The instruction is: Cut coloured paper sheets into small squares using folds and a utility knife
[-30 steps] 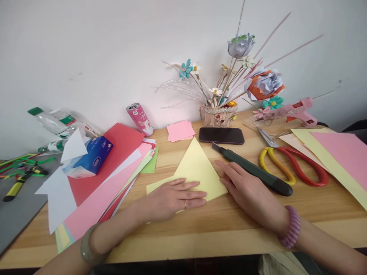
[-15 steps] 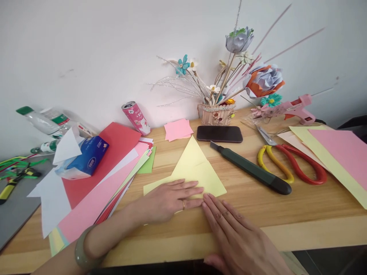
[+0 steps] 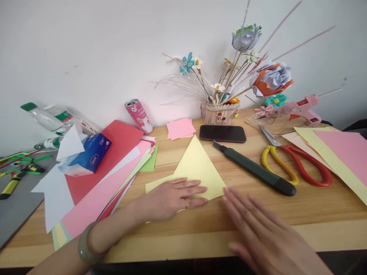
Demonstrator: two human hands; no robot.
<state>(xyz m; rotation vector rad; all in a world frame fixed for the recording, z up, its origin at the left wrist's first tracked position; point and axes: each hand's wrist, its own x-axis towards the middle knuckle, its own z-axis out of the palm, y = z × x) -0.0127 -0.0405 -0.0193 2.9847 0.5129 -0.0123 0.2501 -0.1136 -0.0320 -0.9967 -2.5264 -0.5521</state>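
A yellow paper triangle is laid flat on the wooden table, its lower left part pressed down by the left hand, which is spread flat with fingers extended and nothing grasped. Just right of the triangle's lower corner, the right hand is seen blurred, open and flat, holding nothing. Beyond the triangle a black phone is placed, a dark utility knife to the triangle's right, and a stack of coloured paper to its left.

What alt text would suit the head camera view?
A left hand presses flat on a folded pale yellow paper triangle on a wooden table; the blurred right hand lies open just right of it, near a dark green utility knife.
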